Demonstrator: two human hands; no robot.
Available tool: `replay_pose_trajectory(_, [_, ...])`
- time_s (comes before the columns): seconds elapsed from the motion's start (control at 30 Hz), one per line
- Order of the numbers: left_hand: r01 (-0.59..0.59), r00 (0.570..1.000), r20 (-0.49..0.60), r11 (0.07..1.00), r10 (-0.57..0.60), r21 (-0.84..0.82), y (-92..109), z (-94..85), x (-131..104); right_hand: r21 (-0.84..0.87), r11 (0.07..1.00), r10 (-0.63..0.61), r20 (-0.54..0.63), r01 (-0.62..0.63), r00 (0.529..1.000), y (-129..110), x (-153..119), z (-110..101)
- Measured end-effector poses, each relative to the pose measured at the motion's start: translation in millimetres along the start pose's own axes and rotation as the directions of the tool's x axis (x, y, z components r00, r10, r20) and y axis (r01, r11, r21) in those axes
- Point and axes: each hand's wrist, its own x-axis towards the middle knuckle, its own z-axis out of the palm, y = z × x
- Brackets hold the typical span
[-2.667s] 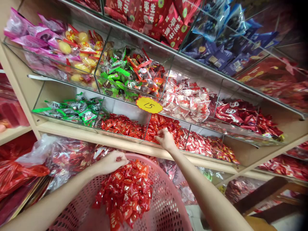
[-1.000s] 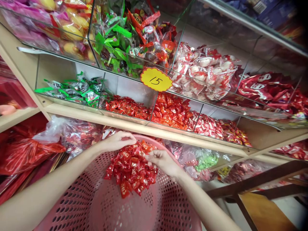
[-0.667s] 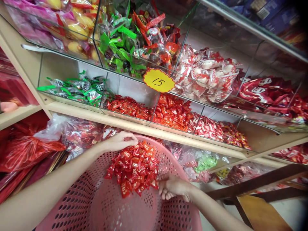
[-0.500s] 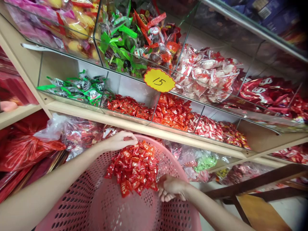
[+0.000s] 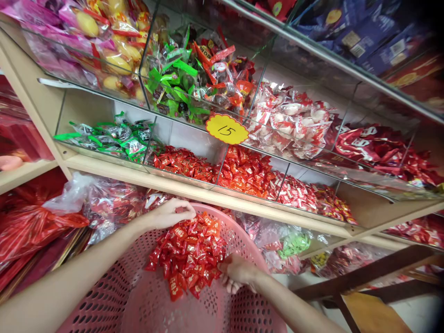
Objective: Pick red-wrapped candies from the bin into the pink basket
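A heap of red-wrapped candies [image 5: 190, 252] sits at the far side inside a pink perforated plastic basket [image 5: 255, 245]. My left hand [image 5: 171, 212] is at the basket's far rim, by the heap's upper left edge. Its thumb and fingers curve together with a small gap between them, and what the fingertips grip is hidden. Against the right side of the heap, my right hand [image 5: 237, 274] is closed, fingers curled under and thumb towards the candies. I cannot make out what it holds.
Shelf bins beyond the basket hold red candies [image 5: 244, 171], green-wrapped candies [image 5: 121, 136] and white-red packets [image 5: 289, 120]. A yellow price tag [image 5: 227, 129] marked 15 hangs on the glass edge. A red plastic bag [image 5: 38, 231] lies left; a wooden stool [image 5: 371, 312] stands right.
The view has tilted up slightly, so shelves, basket and hands appear lower. Both hands keep nearly the same hold beside the candy heap.
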Motion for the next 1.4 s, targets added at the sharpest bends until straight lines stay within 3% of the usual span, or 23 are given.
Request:
replay_pose_trajectory(0.1, [-0.011,1.000,-0.001,1.000,0.011,0.017,0.3,0.6,0.6,-0.214,0.973,-0.105,-0.078,0.086,0.991,-20.6,-14.3,-17.3])
replay_pose_trajectory(0.17, [-0.030,1.000,0.001,0.999,0.030,0.021,-1.2,1.3,1.6,-0.365,0.902,-0.299,-0.138,0.232,0.944,-47.3,-25.3,-35.1])
replay_pose_trajectory(0.23, [-0.049,0.999,-0.005,0.998,0.049,0.033,-3.7,2.0,2.5,-0.464,0.789,-0.543,-0.217,0.404,0.811,-81.0,-33.8,-53.4])
replay_pose_trajectory(0.3, [-0.054,0.998,-0.010,0.997,0.054,0.046,-6.1,2.3,2.5,-0.557,0.698,-0.684,-0.335,0.449,0.648,-115.0,-36.6,-67.9])
replay_pose_trajectory(0.4, [-0.056,0.998,-0.022,0.997,0.057,0.055,-7.5,2.2,0.7,-0.728,0.603,-0.782,-0.460,0.325,0.420,-153.4,-28.6,-77.1])
replay_pose_trajectory(0.47, [-0.049,0.998,-0.034,0.996,0.051,0.072,-7.0,1.7,-1.0,-0.800,0.564,-0.806,-0.480,0.203,0.346,-166.9,-18.3,-76.0])
replay_pose_trajectory(0.57, [-0.039,0.998,-0.051,0.995,0.044,0.094,-5.7,0.9,-3.2,-0.826,0.554,-0.804,-0.498,0.104,0.325,-172.5,-4.2,-72.1])
replay_pose_trajectory(0.63, [-0.045,0.997,-0.051,0.996,0.050,0.082,-5.2,0.3,-4.4,-0.816,0.570,-0.793,-0.517,0.094,0.321,-169.8,-0.3,-73.1])
replay_pose_trajectory(0.7, [-0.053,0.997,-0.047,0.996,0.056,0.066,-5.1,-0.2,-5.3,-0.798,0.591,-0.791,-0.544,0.120,0.281,-163.4,-2.1,-77.6])
replay_pose_trajectory(0.77, [-0.051,0.997,-0.046,0.997,0.054,0.066,-5.1,-0.6,-5.8,-0.762,0.606,-0.795,-0.580,0.227,0.177,-153.4,-8.4,-82.4])
replay_pose_trajectory(0.83, [-0.039,0.998,-0.048,0.997,0.043,0.071,-5.3,-0.6,-5.5,-0.674,0.610,-0.754,-0.655,0.416,0.045,-139.9,-16.2,-82.2])
replay_pose_trajectory(0.87, [-0.031,0.998,-0.050,0.997,0.035,0.075,-5.5,-0.4,-5.0,-0.598,0.607,-0.707,-0.707,0.523,0.013,-132.0,-19.6,-79.0])
replay_pose_trajectory(0.9, [-0.025,0.998,-0.050,0.997,0.029,0.076,-5.8,0.1,-4.4,-0.500,0.601,-0.653,-0.757,0.623,0.023,-123.7,-22.0,-73.3])
replay_pose_trajectory(0.93, [-0.022,0.998,-0.051,0.997,0.026,0.072,-6.1,0.7,-3.7,-0.385,0.588,-0.602,-0.795,0.712,0.068,-115.3,-23.3,-65.5])
replay_pose_trajectory(1.0, [-0.025,0.999,-0.041,0.998,0.028,0.054,-6.6,2.0,-2.3,-0.147,0.549,-0.555,-0.801,0.823,0.227,-99.4,-22.2,-44.9])
replay_pose_trajectory(1.07, [-0.035,0.999,-0.024,0.999,0.036,0.034,-6.2,2.9,-1.5,0.043,0.538,-0.564,-0.724,0.842,0.397,-87.1,-17.1,-22.5])
replay_pose_trajectory(1.17, [-0.053,0.998,-0.012,0.998,0.054,0.032,-3.9,2.4,-1.6,0.218,0.569,-0.591,-0.562,0.793,0.579,-77.0,-7.5,4.6])
replay_pose_trajectory(1.27, [-0.108,0.994,0.003,0.992,0.108,0.063,-2.9,0.6,-2.2,0.313,0.594,-0.600,-0.442,0.741,0.667,-72.7,-0.3,20.5])
replay_pose_trajectory(1.4, [-0.224,0.975,0.011,0.969,0.224,0.110,-6.8,-1.0,-2.1,0.360,0.621,-0.591,-0.368,0.696,0.718,-67.9,5.8,32.1])
